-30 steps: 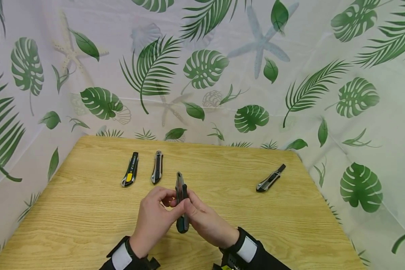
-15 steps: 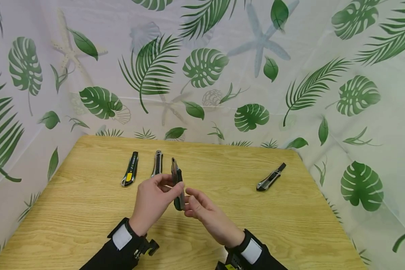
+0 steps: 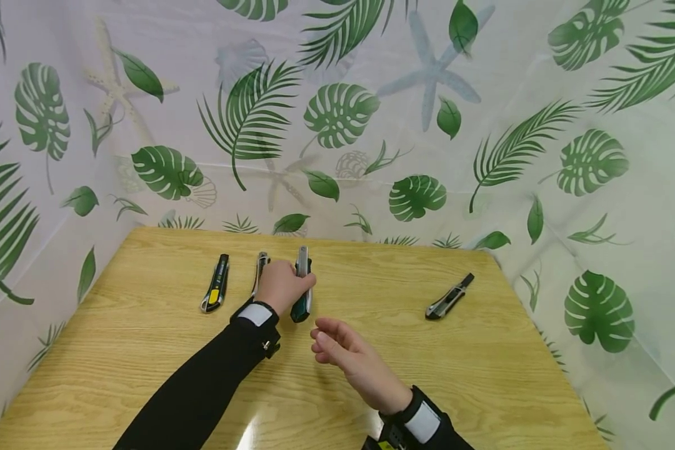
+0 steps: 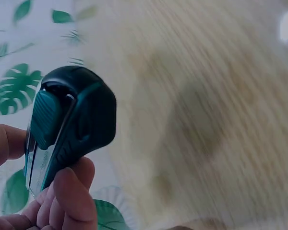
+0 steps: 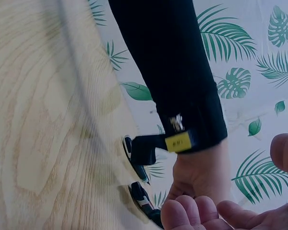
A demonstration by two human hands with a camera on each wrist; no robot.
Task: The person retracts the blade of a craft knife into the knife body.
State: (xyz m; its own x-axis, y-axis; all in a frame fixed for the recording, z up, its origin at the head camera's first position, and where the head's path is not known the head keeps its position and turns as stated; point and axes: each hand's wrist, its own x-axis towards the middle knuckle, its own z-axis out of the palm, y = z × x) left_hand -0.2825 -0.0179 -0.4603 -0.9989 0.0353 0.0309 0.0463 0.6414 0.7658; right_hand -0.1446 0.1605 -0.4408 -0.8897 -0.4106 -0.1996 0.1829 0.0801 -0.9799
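My left hand grips a utility knife with a dark green and black butt end, over the back middle of the table. In the left wrist view its green end piece shows close up, pinched between thumb and fingers. Whether this knife touches the wood cannot be told. Just left of it lies a silver and black utility knife, partly hidden by my left hand. Nearer the front, my right hand hovers with loosely bent fingers and holds nothing.
A black utility knife with a yellow slider lies farther left, roughly parallel to its neighbour. Another silver and black utility knife lies slanted at the right. A leaf-patterned cloth hangs behind the wooden table.
Both hands were on the green-ended utility knife; the right let go and stayed near the front. My left hand carried the knife toward the back of the table, beside the silver one.
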